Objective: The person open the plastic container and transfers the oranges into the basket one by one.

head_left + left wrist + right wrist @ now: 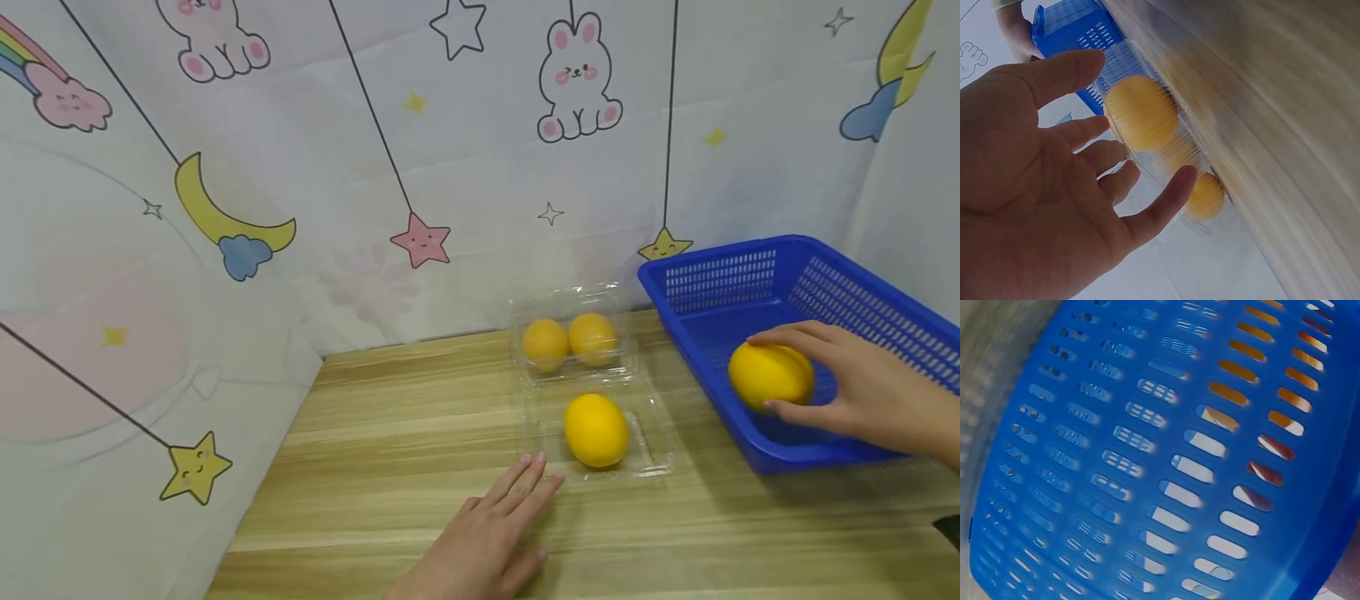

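My right hand (862, 387) grips a yellow-orange orange (768, 375) over the inside of the blue plastic basket (795, 454), thumb near and fingers on the far side. The right wrist view shows mostly the basket's slotted wall (1147, 450), with orange colour through the slots. My left hand (487, 529) is beside the near left corner of a clear plastic clamshell box (660, 446), fingers extended. One orange (596, 431) sits in its near half. Two more oranges, a left one (545, 344) and a right one (593, 338), show in the far half.
The wooden table (390, 433) meets a pale cloth backdrop (480, 167) printed with rabbits, stars and moons, behind and to the left. The basket stands at the right, its left wall close to the clamshell.
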Demonstrator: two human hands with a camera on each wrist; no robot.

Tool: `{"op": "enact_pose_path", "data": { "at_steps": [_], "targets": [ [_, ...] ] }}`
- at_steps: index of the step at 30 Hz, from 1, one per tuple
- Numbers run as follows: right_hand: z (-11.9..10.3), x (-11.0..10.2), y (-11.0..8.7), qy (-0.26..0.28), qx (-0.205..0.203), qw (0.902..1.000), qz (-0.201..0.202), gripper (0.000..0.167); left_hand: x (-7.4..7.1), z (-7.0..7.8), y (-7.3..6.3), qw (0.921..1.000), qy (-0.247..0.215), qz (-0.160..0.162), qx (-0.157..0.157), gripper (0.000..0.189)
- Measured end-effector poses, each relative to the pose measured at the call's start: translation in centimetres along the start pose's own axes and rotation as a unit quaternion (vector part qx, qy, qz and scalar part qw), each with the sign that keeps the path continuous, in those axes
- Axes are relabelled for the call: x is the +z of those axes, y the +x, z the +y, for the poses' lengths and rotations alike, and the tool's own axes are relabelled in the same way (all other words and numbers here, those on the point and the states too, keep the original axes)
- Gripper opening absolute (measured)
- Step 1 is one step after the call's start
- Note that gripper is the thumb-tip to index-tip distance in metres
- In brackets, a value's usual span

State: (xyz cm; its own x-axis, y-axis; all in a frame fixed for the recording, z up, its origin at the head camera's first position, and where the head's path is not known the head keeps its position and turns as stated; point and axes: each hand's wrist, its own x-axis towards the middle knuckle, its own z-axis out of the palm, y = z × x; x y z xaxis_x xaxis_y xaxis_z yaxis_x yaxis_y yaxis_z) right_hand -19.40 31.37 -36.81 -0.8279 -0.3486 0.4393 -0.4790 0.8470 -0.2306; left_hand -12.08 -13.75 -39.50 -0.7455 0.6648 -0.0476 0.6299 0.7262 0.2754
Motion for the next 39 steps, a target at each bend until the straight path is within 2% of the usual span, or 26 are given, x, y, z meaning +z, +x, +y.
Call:
{"op": "enact_pose_path", "data": {
  "at_steps": [6, 12, 15, 20, 25, 29, 39],
  "targets": [
    [0.4, 0.3, -0.4, -0.002, 0.021, 0.9982, -0.056, 0.075, 0.0, 0.0, 0.0, 1.0000, 0.001, 0.000, -0.001, 0.079],
    [1.0, 0.5, -0.6, -0.021, 0.010, 0.9973, -0.070, 0.073, 0.1, 0.1, 0.2, 1.0000, 0.006, 0.004, -0.002, 0.079],
    [1.2, 0.5, -0.4, -0.014, 0.014, 0.9955, -0.092, 0.071, 0.1, 0.1, 0.3, 0.9999, 0.008, 0.008, -0.002, 0.079],
    [1.3, 0.4, 0.1, 0.012, 0.038, 0.9871, -0.155, 0.074, 0.2, 0.1, 0.3, 0.9999, 0.005, 0.007, -0.007, 0.078],
    [1.3, 0.3, 0.2, 0.019, 0.060, 0.9783, -0.198, 0.075, 0.2, 0.2, 0.3, 0.9999, 0.006, 0.005, -0.009, 0.078],
    [1.3, 0.3, 0.3, 0.024, 0.064, 0.9748, -0.212, 0.075, 0.2, 0.2, 0.2, 0.9999, 0.007, 0.006, -0.008, 0.078],
    [1.4, 0.5, 0.5, 0.047, 0.059, 0.9728, -0.219, 0.070, 0.3, 0.1, 0.2, 0.9998, 0.012, 0.013, -0.003, 0.078]
  ]
}}
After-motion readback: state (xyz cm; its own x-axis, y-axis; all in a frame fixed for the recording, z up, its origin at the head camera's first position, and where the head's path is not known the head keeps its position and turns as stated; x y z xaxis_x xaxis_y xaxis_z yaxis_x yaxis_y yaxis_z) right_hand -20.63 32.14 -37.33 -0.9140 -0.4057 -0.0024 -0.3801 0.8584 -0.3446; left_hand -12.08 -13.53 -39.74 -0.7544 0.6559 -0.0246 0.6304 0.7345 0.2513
